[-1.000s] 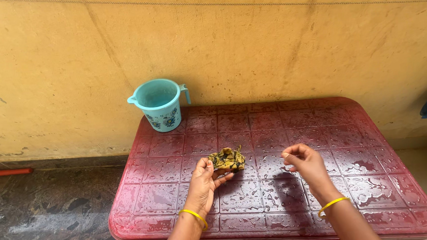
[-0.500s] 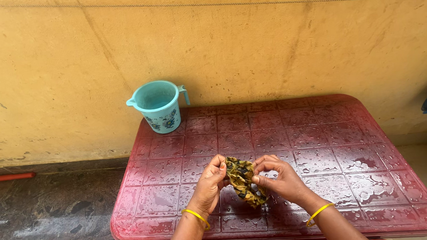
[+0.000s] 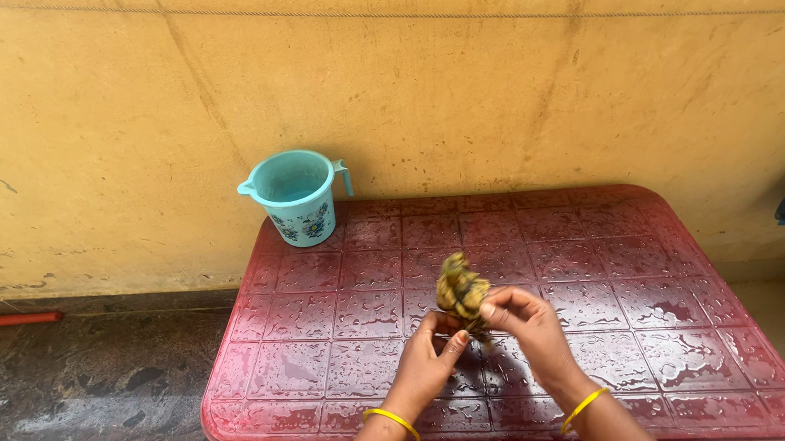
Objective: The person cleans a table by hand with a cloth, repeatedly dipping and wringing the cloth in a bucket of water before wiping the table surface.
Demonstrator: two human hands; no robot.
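Over the wet red worktop (image 3: 600,344), both hands are wringing a cloth (image 3: 461,291).
Left hand (image 3: 430,362) and right hand (image 3: 528,323) have closed their grip on it; a second ago the right was empty.

A stained yellow wall (image 3: 493,87) is rising behind a wet maroon plastic tabletop (image 3: 613,261). Dark, damp stone floor (image 3: 85,385) is lying at left, with daylight falling evenly.

A home's outdoor washing spot — wet plastic table (image 3: 593,235), teal mug (image 3: 296,195), stained yellow wall (image 3: 493,87).
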